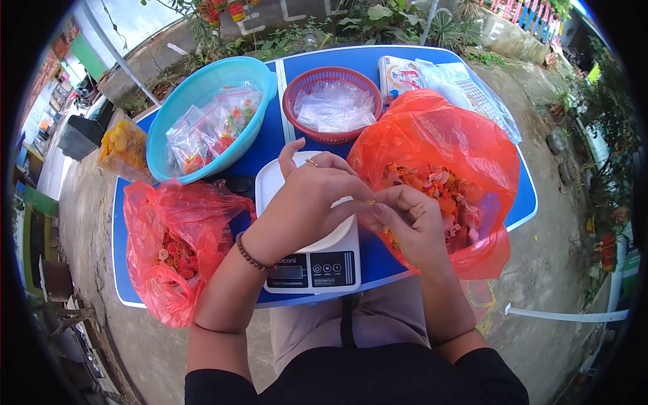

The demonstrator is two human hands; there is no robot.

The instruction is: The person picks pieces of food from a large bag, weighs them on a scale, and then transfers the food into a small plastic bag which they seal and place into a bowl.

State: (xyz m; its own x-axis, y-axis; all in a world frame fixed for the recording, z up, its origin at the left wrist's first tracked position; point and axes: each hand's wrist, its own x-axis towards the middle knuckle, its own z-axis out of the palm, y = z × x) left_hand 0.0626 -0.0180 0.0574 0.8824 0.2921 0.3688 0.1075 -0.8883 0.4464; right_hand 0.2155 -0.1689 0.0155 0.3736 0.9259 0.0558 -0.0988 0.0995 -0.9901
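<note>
My left hand (322, 192), with a ring and a beaded bracelet, is over the white kitchen scale (347, 266). Its thumb and forefinger are pinched together and meet the fingertips of my right hand (410, 221). A tiny yellowish bit (370, 202) shows between the fingertips; its kind is too small to tell. My right hand, also pinched, is in front of an open red plastic bag (482, 158) holding orange and pink petal-like pieces (445, 192). The scale's plate is partly hidden by my left hand and forearm.
A second red plastic bag (148, 223) with similar pieces lies at left. Behind stand a turquoise basin (158, 145) with filled zip bags and a red basket (291, 101) of clear zip bags (334, 108). Plastic packs (452, 81) lie at the back right of the blue table (304, 57).
</note>
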